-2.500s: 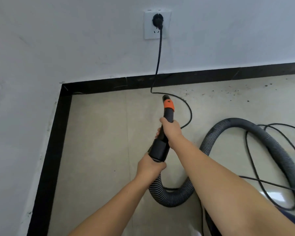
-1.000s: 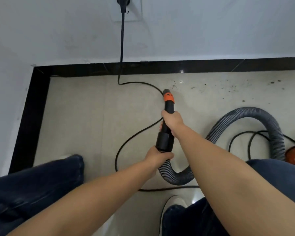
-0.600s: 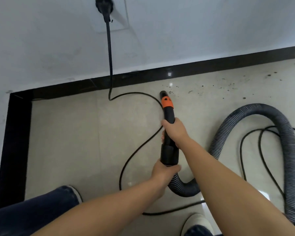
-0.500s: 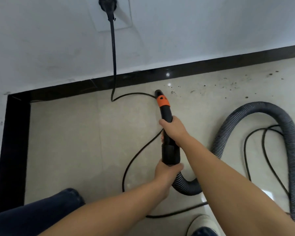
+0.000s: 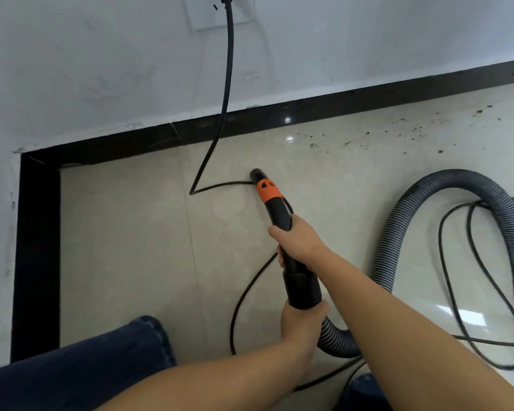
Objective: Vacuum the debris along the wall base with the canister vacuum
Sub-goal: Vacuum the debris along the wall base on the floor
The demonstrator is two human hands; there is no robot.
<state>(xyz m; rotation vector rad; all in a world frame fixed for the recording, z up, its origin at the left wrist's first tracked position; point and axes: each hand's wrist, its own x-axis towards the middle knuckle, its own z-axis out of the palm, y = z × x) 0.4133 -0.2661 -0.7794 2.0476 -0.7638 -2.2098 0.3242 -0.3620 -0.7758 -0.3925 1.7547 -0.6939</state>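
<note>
Head cam only here. My right hand (image 5: 298,241) is wrapped around the middle of the black vacuum wand (image 5: 282,226), fingers curled tight on it. My left hand (image 5: 301,324) grips the ribbed grey hose (image 5: 469,185) right where it joins the wand's cuff. The nozzle tip, with its orange collar (image 5: 267,190), sits low over the tile floor (image 5: 125,238), touching the black power cord (image 5: 227,84). The debris (image 5: 398,134) is scattered along the black baseboard (image 5: 339,105), off to the right of the nozzle. A denim-clad knee (image 5: 86,366) shows bottom left.
</note>
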